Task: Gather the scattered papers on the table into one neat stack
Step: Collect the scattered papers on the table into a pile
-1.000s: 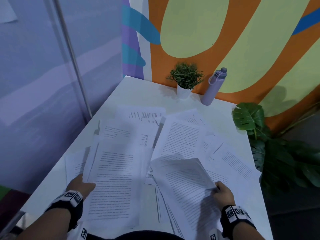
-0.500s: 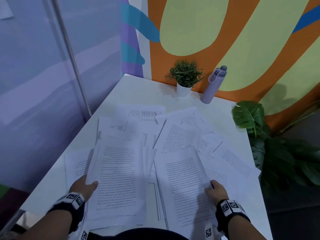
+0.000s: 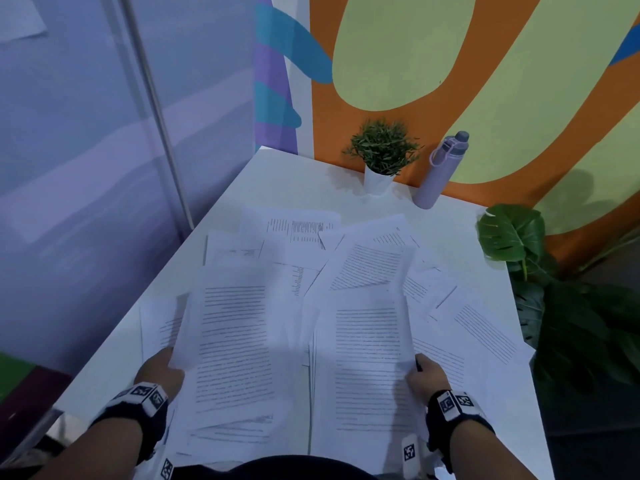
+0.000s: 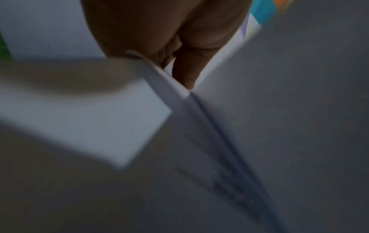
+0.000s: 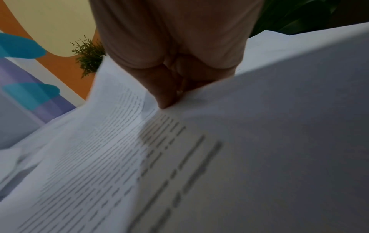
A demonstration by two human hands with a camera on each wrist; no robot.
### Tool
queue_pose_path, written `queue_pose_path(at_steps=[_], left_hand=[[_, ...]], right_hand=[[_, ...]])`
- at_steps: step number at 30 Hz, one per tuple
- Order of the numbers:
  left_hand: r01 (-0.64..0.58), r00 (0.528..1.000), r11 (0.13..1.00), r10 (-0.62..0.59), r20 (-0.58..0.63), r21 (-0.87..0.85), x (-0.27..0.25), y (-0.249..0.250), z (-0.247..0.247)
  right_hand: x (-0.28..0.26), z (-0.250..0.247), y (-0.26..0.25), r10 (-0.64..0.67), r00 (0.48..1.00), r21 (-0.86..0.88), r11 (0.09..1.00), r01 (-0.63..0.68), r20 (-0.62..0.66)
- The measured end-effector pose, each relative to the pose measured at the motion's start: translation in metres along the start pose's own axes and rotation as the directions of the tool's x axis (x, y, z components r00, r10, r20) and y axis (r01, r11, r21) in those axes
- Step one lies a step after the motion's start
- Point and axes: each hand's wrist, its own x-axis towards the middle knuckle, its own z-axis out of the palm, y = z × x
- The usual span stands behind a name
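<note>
Printed papers (image 3: 346, 271) sprawl overlapping across the white counter (image 3: 298, 178), toward 12 o'clock. The left hand (image 3: 157, 370) grips one sheaf's edge at 8 o'clock; the right hand (image 3: 427, 377) pinches another at 4. Best slide both sheaves together, edges squared.

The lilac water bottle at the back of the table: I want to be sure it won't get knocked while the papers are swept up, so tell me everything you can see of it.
The lilac water bottle is a slim, matte, plastic-looking cylinder with a darker grey cap and a carry loop at the neck. It is closed and appears to tilt right, perhaps from the wide lens. It stands at the table's far edge against the orange wall, right of the small potted plant and apart from it. Only the table touches it; the nearest papers lie short of it.
</note>
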Motion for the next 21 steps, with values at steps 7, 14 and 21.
queue_pose_path(at_steps=[7, 14, 21], left_hand=[[0.008, 0.999, 0.992, -0.013, -0.035, -0.123, -0.005, 0.007, -0.008], [-0.089, 0.986, 0.996, 0.092, 0.142, -0.027, -0.008, 0.04, 0.027], [-0.201, 0.934, 0.976, 0.166, 0.315, 0.083, -0.026, 0.064, 0.067]], right_hand=[[-0.003, -0.005, 0.007, 0.01, 1.0, -0.008, 1.0, -0.01, -0.023], [-0.022, 0.027, -0.025, -0.028, 0.996, 0.115, 0.993, 0.018, 0.086], [-0.021, 0.059, -0.025, -0.031, 0.966, 0.215, 0.976, -0.026, 0.258]])
